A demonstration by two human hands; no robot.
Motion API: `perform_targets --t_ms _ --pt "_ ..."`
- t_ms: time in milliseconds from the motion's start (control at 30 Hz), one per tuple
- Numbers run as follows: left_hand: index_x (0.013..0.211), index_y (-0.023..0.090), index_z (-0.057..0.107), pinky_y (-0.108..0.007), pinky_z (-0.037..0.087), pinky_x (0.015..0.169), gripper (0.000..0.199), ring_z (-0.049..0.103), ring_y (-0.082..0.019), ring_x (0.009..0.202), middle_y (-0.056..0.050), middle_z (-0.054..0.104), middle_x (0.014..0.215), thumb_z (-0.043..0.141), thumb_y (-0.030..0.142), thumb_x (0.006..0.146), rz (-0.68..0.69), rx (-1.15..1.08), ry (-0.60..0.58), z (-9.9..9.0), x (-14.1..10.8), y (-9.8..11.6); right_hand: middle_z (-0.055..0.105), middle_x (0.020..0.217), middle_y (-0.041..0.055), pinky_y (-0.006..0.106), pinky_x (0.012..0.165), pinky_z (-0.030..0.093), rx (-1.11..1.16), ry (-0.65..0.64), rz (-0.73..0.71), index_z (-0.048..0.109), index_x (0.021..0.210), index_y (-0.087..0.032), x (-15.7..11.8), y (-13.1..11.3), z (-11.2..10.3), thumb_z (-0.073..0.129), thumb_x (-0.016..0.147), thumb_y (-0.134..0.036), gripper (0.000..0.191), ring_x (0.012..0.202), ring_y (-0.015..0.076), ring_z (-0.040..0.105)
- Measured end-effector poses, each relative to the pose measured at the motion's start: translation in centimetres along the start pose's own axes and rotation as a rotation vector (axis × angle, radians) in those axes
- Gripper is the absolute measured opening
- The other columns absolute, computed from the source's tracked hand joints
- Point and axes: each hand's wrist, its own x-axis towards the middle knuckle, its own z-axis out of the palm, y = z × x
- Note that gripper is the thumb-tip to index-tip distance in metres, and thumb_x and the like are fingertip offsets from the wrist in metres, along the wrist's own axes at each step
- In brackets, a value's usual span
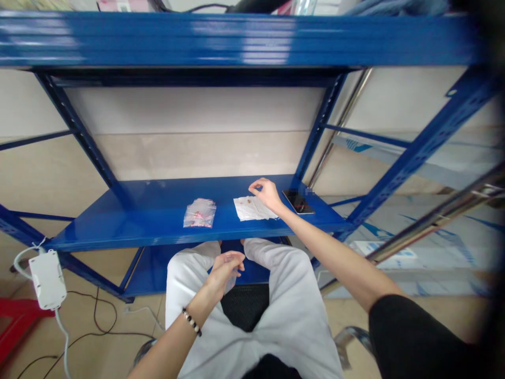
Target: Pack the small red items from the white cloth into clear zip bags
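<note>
- Right hand (268, 193) reaches out over the lower blue shelf, its fingers (252, 185) curled and pinched narrow just above a crumpled sheet of white paper (252, 208). Whether they grip anything tiny is too small to tell.
- Paper sheet lies flat but creased on the glossy shelf, with a few small brown bits (248, 200) scattered on its soft, wrinkled surface; the right wrist rests close to its edge.
- Left hand (224, 273) sits low over the lap, well below the shelf, its fingers wrapped around a small, transparent plastic piece (231, 282) whose exact shape is partly hidden.
- Beaded bracelet (192, 322), with dark round beads and pale ones, circles the left wrist.
- Plastic zip bag (199, 213), clear and wrinkled, lies on the shelf to the left of the paper, with pink items (199, 221) inside.
- Phone (299, 201), a flat dark glass slab, lies on the shelf just beside the right hand.
- Shelf (158, 210) is painted blue steel, held by slotted uprights (434, 142).
- White trousers (294, 310) of smooth, soft cloth cover the person's knees, and a black sleeve (414, 337) covers the right upper arm.
- White plastic box (47, 279) hangs on a pale cable at the left, above a red stool (19, 321) and thin black wires (98, 326) on the tan floor (118, 273).
</note>
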Motion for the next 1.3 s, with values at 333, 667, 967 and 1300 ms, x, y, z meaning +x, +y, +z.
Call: perform_targets --t_ms 333,667,967,1300 --pt "0.081 0.015 0.063 -0.022 0.044 0.057 0.029 0.061 -0.014 0.065 -0.003 0.064 0.067 0.081 0.034 0.066 0.035 0.126 -0.074 0.4 -0.3 -1.2 0.071 0.087 0.0045 0.029 0.066 0.047 0.408 -0.055 0.279 0.072 0.083 -0.021 -20.5 -6.8 -1.4 0.068 0.083 -0.035 0.015 0.079 0.0182 0.064" --pt "0.102 0.01 0.069 -0.028 0.05 0.072 0.036 0.064 -0.017 0.078 -0.009 0.067 0.081 0.08 0.027 0.072 -0.069 -0.089 -0.329 1.2 -1.5 -1.0 0.069 0.092 0.0068 0.031 0.068 0.048 0.51 -0.123 0.254 0.073 0.085 -0.022 -19.9 -5.5 -1.0 0.068 0.082 -0.044 0.023 0.086 0.0204 0.063" --pt "0.084 0.009 0.066 -0.031 0.051 0.074 0.03 0.065 -0.017 0.073 -0.006 0.068 0.075 0.085 0.022 0.065 -0.128 -0.205 -0.376 1.7 -2.0 -2.7 0.067 0.09 0.0059 0.034 0.08 0.049 0.57 -0.308 0.155 0.072 0.082 -0.022 -22.1 -8.4 0.5 0.061 0.089 -0.042 0.024 0.088 0.0203 0.062" --pt "0.105 0.015 0.062 -0.024 0.046 0.057 0.038 0.061 -0.015 0.066 -0.004 0.063 0.078 0.077 0.029 0.073 -0.074 -0.276 -0.353 1.7 -2.6 -0.1 0.071 0.095 0.0062 0.033 0.082 0.049 0.594 -0.198 0.311 0.072 0.09 -0.022 -21.3 -6.5 1.0 0.056 0.091 -0.045 0.028 0.093 0.0221 0.064"
